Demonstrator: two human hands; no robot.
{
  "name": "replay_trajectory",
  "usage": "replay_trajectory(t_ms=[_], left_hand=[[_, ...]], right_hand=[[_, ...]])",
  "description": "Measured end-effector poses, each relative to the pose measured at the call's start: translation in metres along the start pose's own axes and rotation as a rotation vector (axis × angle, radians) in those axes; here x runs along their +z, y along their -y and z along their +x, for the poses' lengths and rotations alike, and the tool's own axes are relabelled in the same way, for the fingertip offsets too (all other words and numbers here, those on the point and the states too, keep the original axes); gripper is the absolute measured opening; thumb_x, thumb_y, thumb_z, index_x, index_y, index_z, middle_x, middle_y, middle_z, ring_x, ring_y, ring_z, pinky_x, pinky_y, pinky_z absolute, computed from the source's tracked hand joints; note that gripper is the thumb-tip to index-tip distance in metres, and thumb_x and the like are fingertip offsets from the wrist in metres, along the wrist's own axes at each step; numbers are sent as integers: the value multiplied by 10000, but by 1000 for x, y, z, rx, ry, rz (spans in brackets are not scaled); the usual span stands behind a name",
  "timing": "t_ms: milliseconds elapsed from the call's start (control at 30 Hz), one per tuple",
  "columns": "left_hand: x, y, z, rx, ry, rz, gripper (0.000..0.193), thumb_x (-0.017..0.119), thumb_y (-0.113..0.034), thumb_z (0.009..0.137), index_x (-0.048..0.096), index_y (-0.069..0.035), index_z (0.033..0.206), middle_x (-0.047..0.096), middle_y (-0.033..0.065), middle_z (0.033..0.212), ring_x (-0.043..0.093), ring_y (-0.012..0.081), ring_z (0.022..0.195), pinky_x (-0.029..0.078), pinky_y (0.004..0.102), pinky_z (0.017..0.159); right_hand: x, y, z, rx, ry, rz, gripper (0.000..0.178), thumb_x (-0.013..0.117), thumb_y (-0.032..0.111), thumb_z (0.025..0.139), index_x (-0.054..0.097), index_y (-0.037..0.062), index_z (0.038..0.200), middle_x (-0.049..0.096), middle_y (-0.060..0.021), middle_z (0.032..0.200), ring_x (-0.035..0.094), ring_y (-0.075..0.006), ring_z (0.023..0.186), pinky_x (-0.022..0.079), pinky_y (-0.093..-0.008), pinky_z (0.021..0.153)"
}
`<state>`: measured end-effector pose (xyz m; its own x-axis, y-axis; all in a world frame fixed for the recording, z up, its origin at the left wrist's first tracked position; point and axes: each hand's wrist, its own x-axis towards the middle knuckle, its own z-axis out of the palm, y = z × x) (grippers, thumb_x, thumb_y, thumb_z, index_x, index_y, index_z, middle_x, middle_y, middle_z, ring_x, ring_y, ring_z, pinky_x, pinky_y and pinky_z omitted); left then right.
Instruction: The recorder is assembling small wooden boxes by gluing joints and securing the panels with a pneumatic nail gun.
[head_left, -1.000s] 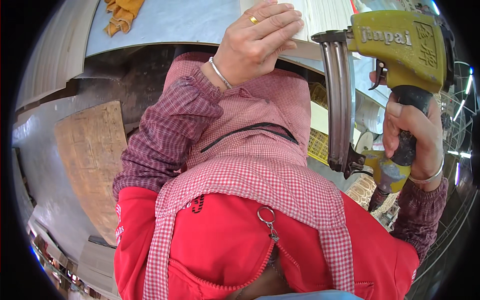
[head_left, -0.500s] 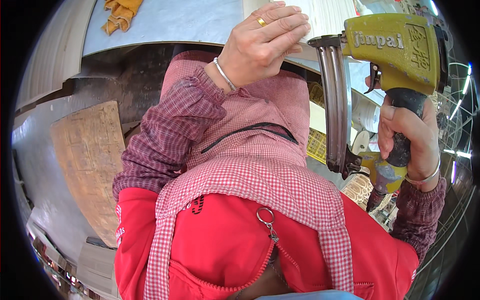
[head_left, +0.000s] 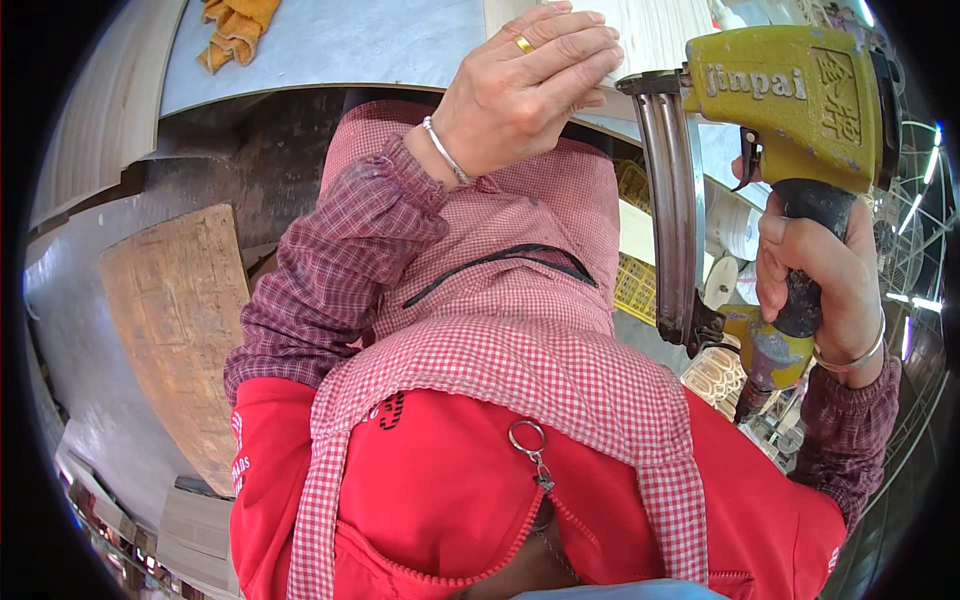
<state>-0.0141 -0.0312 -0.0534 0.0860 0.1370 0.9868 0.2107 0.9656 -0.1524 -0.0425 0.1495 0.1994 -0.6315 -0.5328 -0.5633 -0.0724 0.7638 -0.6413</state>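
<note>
While the right hand point(head_left: 832, 270) wraps around the nail gun point(head_left: 775, 90), whose nose point(head_left: 640, 80) points left, the left hand point(head_left: 525, 95) hangs beside that nose, fingers together, slightly bent, any hold hidden; pale wood point(head_left: 655, 30) lies beyond.

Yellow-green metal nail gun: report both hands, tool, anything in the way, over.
Right hand gripping the yellow-green metal nail gun by its black handle. Left hand: fingers together, underside hidden. Gun's nose appears close to left fingertips.
</note>
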Motion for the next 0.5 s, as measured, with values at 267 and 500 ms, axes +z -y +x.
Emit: replay_trajectory(t_ms=[267,500], left_hand=[[-6,0,5,-3,-21,22,183,645,-64,811,644,39,962,653,121,997,629,254,916,506,341,865],[-41,-30,1,-515,252,10,402,732,-141,771,625,-40,1145,624,84,1094,593,168,913,494,268,793]], right_hand=[[2,6,-2,4,-7,-50,143,589,126,784,572,15,695,540,-43,487,438,-108,371,381,-205,432],[-9,-15,-1,-68,28,-7,147,597,129,792,561,16,705,534,-37,498,442,-108,394,374,-205,427]])
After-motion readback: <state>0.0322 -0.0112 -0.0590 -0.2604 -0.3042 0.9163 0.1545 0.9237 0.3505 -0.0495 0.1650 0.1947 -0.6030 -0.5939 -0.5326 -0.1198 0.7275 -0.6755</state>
